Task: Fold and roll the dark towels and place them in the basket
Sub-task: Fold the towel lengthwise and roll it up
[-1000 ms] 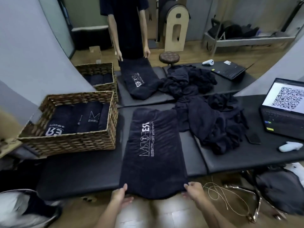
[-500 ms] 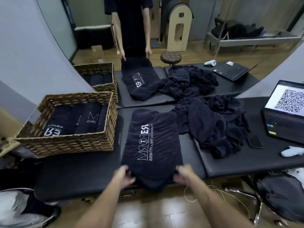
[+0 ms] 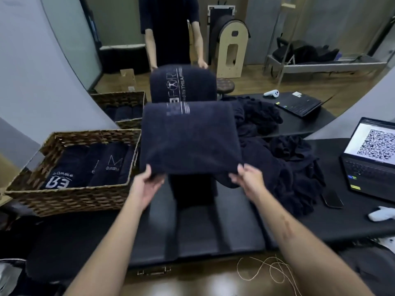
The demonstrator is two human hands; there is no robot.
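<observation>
A dark towel (image 3: 189,137) with pale lettering is lifted off the black padded table (image 3: 213,229), its near end folded up and over toward the far side. My left hand (image 3: 147,184) grips its near left corner and my right hand (image 3: 248,178) grips its near right corner. A wicker basket (image 3: 70,197) stands to the left on the table and holds several rolled dark towels (image 3: 92,167). A heap of loose dark towels (image 3: 284,167) lies to the right of the held towel.
Across the table a person (image 3: 171,28) holds up another dark towel (image 3: 181,84). A second wicker basket (image 3: 119,105) stands behind the first. An open laptop (image 3: 372,161), a phone (image 3: 332,198) and a white controller (image 3: 382,213) lie at right. String (image 3: 263,270) lies on the floor.
My hands have lifted the near end of the flat towel off the table and carried it up and forward. The person opposite has raised their towel too.
</observation>
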